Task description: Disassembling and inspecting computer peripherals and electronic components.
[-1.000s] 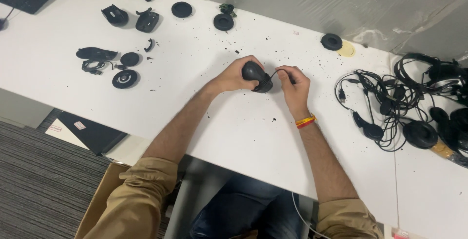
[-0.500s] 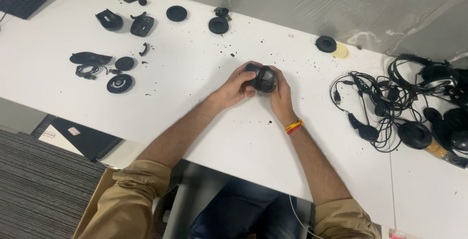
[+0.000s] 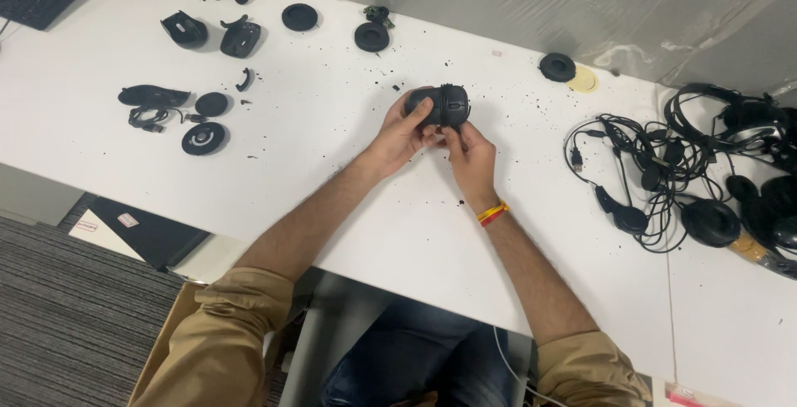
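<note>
Bright, even overhead light falls on my white table, so my arms cast only soft, faint shadows. The plastic sheeting at the back shows dull glare. Everything looks sharp, with slight bending near the edges.

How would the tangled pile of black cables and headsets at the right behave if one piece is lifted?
The cable tangle would probably come up floppy, since its thin wires loop loosely over each other. It likely drags neighbours along: the cables run into the headsets beside it. The round ear cup may swing or roll, as it hangs on a wire.
</note>
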